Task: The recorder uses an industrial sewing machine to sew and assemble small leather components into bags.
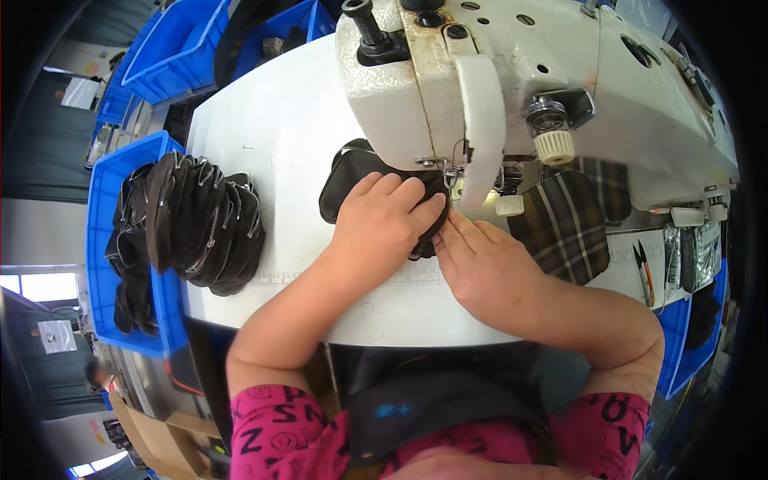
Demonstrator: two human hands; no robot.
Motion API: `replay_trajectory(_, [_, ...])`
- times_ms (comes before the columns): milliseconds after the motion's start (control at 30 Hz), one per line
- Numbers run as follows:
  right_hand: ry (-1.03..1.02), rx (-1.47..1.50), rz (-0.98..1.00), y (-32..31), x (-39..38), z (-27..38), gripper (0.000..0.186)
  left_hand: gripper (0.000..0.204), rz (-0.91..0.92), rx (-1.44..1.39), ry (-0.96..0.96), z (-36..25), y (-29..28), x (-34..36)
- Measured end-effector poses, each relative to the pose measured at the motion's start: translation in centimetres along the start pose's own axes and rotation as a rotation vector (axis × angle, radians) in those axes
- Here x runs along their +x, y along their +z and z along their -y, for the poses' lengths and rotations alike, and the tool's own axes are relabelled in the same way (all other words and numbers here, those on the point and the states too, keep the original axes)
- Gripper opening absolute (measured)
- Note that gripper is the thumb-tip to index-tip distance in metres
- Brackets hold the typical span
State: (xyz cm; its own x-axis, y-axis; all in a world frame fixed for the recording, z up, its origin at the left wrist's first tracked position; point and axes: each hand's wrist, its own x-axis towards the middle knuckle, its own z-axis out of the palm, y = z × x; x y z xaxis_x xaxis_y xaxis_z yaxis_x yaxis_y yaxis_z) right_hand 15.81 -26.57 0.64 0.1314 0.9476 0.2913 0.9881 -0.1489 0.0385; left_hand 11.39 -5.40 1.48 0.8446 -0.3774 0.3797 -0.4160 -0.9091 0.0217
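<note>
A black zippered fabric pouch (342, 188) lies on the white sewing table under the head of a sewing machine (552, 72). My left hand (382, 224) presses down on it with bent fingers, gripping its right part close to the presser foot (453, 174). From the right, my right hand (492, 268) pinches the pouch's near edge, its fingertips together just below the foot. The needle area is partly covered by a white guard (482, 128). To the right of the foot lies a piece of brown plaid fabric (570, 228), partly behind the machine's tension knob.
At the left, a stack of black zippered pouches (208, 220) leans out of a blue bin (166, 320). More blue bins (178, 48) stand at the far left. Orange-handled snips (645, 272) and clear plastic packets (701, 252) lie on the right, above another blue bin (676, 352).
</note>
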Motion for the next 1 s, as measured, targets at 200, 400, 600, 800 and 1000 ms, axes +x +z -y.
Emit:
replay_trajectory(200, [0.016,-0.008,0.062,-0.5,-0.1,0.0,0.040,0.031,0.017,0.001,0.008,-0.9,-0.2,0.2])
replay_trajectory(400, [-0.010,0.005,0.073,-0.8,-0.1,-0.2,0.040,0.045,0.057,0.012,-0.011,-1.3,0.1,-0.1])
replay_trajectory(600, [0.026,0.012,0.019,-0.3,0.3,-0.5,0.040,0.034,-0.014,0.007,0.002,-0.6,0.7,0.0])
replay_trajectory(800, [0.021,-0.026,-0.016,-0.3,0.4,-1.0,0.036,0.038,-0.030,-0.014,-0.019,0.1,0.8,0.0])
replay_trajectory(1000, [-0.008,-0.018,-0.015,-0.4,0.1,-0.9,0.034,0.041,-0.052,-0.035,0.016,0.0,0.4,-0.1])
